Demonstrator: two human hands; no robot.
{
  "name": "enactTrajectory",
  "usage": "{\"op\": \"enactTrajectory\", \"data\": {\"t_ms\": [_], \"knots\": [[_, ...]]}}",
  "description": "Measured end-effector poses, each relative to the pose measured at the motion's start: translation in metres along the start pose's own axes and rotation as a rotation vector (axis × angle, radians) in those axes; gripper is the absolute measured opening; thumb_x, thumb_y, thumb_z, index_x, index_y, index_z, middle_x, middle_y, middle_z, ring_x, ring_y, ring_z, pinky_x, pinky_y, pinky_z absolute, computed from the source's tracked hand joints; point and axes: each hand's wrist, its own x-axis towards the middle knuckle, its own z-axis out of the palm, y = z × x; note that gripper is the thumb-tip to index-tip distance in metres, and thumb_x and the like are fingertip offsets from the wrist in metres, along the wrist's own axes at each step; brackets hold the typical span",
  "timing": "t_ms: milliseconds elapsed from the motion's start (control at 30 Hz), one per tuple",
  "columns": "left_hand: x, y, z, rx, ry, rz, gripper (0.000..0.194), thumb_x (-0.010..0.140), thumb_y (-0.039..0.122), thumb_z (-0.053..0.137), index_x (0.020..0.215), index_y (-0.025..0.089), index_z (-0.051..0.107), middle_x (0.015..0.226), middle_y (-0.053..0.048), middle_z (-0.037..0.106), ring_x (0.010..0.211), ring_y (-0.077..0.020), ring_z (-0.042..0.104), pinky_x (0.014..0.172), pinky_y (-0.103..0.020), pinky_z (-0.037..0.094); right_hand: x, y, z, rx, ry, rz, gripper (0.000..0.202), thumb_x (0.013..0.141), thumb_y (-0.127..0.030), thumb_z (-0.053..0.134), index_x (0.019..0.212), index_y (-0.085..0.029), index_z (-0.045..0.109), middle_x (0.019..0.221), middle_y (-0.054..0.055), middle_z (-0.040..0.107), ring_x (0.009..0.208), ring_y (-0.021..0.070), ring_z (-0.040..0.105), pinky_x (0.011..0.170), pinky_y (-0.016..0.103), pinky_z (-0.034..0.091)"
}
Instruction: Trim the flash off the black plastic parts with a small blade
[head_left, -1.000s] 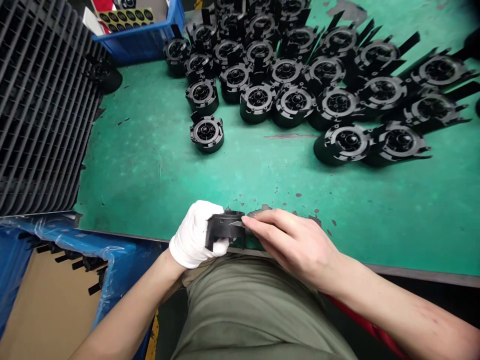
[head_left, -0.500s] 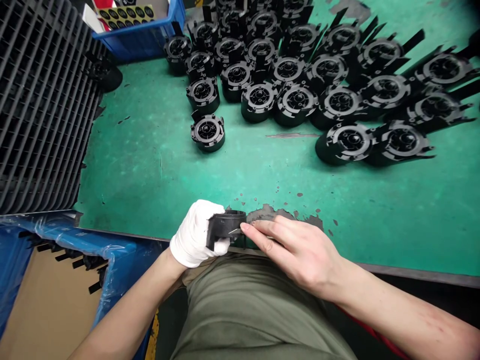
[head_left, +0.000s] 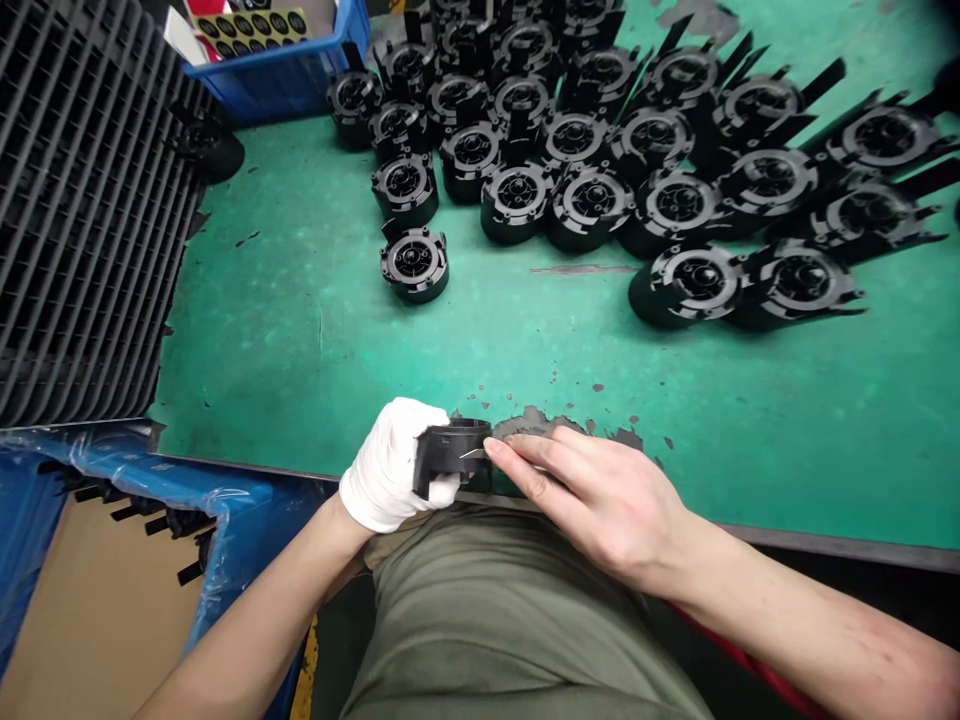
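My left hand [head_left: 391,465], in a white glove, is closed around a black round plastic housing [head_left: 450,455] at the table's front edge. One flat tab of the housing points down beside the glove. My bare right hand [head_left: 600,495] pinches a thin, pointed metal blade [head_left: 474,454]. Only the light tip of this blade shows, lying against the housing's side wall; the rest is hidden by my fingers. The right fingertips are close to the housing's right side.
Rows of similar black housings [head_left: 517,195] stand across the back of the green table [head_left: 300,350]. A single one [head_left: 414,262] sits nearer. Stacked black grids [head_left: 82,220] rise at left, beside a blue bin [head_left: 277,75] with stickers. Lower left, a plastic-lined blue crate [head_left: 240,520] holds cardboard and black parts.
The blade tip and my right fingertips have shifted slightly along the housing's wall. My left hand and the housing stay almost still.
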Motion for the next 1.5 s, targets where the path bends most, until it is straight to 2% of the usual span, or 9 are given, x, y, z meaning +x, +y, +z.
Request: {"op": "enactTrajectory", "data": {"t_ms": [267,433,567,633,733,900,1100,1267,1500], "knots": [[-0.009,-0.005,0.004,-0.075,0.04,-0.06,0.029,0.072,0.046,0.071,0.086,0.022,0.064,0.08,-0.006,0.067,0.072,-0.0244,0.07,0.067,-0.037,0.058,-0.013,-0.017,-0.006,0.162,-0.072,-0.036,0.041,0.105,-0.01,0.047,0.143,-0.006,0.061,0.11,0.013,0.075,0.083,0.0186,0.067,0.068,0.032,0.056],[-0.01,-0.002,-0.002,-0.11,0.057,-0.093,0.054,0.075,0.043,0.078,0.121,0.019,0.064,0.107,-0.011,0.072,0.092,-0.0282,0.073,0.083,-0.042,0.062,-0.023,-0.013,-0.007,0.263,-0.116,0.115,0.042,0.107,-0.013,0.049,0.148,-0.015,0.055,0.116,0.011,0.072,0.093,0.0176,0.068,0.073,0.029,0.056],[0.022,-0.001,-0.026,-0.203,-0.258,-0.223,0.071,0.086,0.045,0.078,0.149,0.023,0.055,0.124,-0.011,0.07,0.108,-0.0289,0.073,0.096,-0.044,0.063,-0.026,-0.002,-0.003,0.285,-0.077,0.314,0.034,0.107,-0.015,0.053,0.141,-0.016,0.058,0.11,0.01,0.068,0.092,0.0165,0.066,0.076,0.027,0.054],[0.043,-0.006,-0.038,-0.137,-0.28,-0.187,0.069,0.083,0.048,0.082,0.143,0.022,0.062,0.132,-0.014,0.067,0.122,-0.034,0.068,0.107,-0.05,0.058,-0.026,0.003,-0.002,0.253,-0.103,0.366,0.015,0.109,-0.019,0.052,0.117,-0.018,0.065,0.094,0.004,0.065,0.08,0.0147,0.063,0.07,0.026,0.05],[0.057,-0.018,-0.046,-0.21,-0.181,-0.201,0.063,0.089,0.054,0.078,0.14,0.022,0.064,0.143,-0.017,0.061,0.127,-0.0343,0.066,0.105,-0.049,0.059,-0.027,0.009,-0.002,0.175,-0.12,0.416,0.03,0.111,-0.028,0.051,0.082,-0.022,0.054,0.072,-0.002,0.051,0.061,0.0125,0.051,0.059,0.027,0.039],[0.023,-0.024,-0.029,-0.373,0.101,-0.271,0.072,0.1,0.073,0.052,0.151,0.023,0.05,0.148,-0.017,0.06,0.137,-0.0327,0.061,0.107,-0.047,0.055,-0.032,0.013,-0.002,0.131,-0.129,0.489,0.041,0.109,-0.047,0.056,0.078,-0.024,0.041,0.069,-0.005,0.045,0.056,0.0114,0.045,0.056,0.028,0.034],[-0.011,-0.009,0.003,0.144,0.235,-0.131,0.132,0.057,0.094,0.075,0.158,0.018,0.036,0.142,-0.023,0.062,0.133,-0.0427,0.062,0.113,-0.056,0.05,-0.023,0.014,-0.006,0.186,-0.245,0.461,0.042,0.112,-0.051,0.047,0.079,-0.025,0.041,0.07,-0.004,0.048,0.057,0.0119,0.048,0.055,0.026,0.036],[0.005,-0.003,0.004,0.237,0.22,-0.15,0.109,0.073,0.077,0.082,0.153,0.017,0.04,0.138,-0.022,0.066,0.126,-0.0393,0.067,0.108,-0.051,0.054,-0.014,0.013,-0.01,0.188,-0.323,0.467,0.043,0.113,-0.046,0.041,0.075,-0.026,0.037,0.066,-0.004,0.048,0.056,0.0133,0.049,0.056,0.028,0.035],[0.024,0.002,-0.018,0.136,0.039,-0.237,0.105,0.067,0.053,0.092,0.153,0.017,0.042,0.139,-0.018,0.065,0.127,-0.0403,0.065,0.109,-0.052,0.053,-0.014,0.009,-0.005,0.205,-0.334,0.45,0.047,0.107,-0.059,0.055,0.078,-0.026,0.038,0.068,-0.004,0.05,0.058,0.0128,0.051,0.055,0.025,0.036]]}}
